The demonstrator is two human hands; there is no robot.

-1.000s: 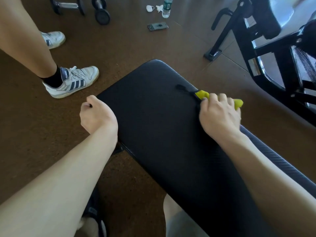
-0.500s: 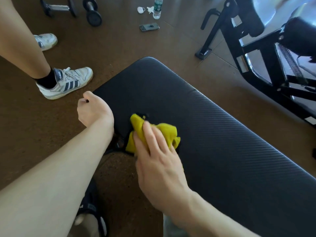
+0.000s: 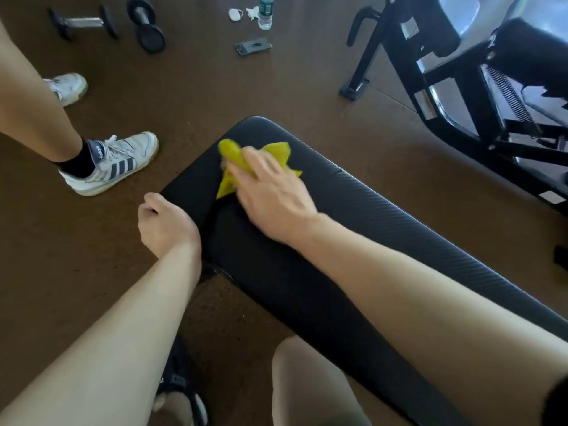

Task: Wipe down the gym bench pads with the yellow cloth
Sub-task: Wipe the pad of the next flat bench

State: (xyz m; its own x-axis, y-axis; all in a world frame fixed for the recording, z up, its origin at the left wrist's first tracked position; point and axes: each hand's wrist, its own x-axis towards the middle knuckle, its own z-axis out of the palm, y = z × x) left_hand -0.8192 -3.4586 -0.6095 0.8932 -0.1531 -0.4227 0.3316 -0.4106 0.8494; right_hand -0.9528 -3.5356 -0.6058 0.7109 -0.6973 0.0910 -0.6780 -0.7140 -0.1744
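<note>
The black gym bench pad (image 3: 353, 256) runs from the middle of the view to the lower right. A crumpled yellow cloth (image 3: 233, 158) lies near the pad's far rounded end. My right hand (image 3: 273, 195) rests on the cloth with its fingers stretched over it, pressing it onto the pad; the fingers are blurred. My left hand (image 3: 166, 222) sits curled in a fist beside the pad's left edge, with nothing visible in it.
Another person's legs and white sneakers (image 3: 110, 164) stand left of the bench. Dumbbells (image 3: 147, 26), a phone (image 3: 253, 46) and a water bottle (image 3: 265, 13) lie on the brown floor beyond. A black machine frame (image 3: 445, 87) stands at the right. My knee (image 3: 307, 379) is below.
My right hand swept the cloth from the pad's right edge across to its near left edge, then up toward the rounded far end. My left hand stayed by the pad's left edge.
</note>
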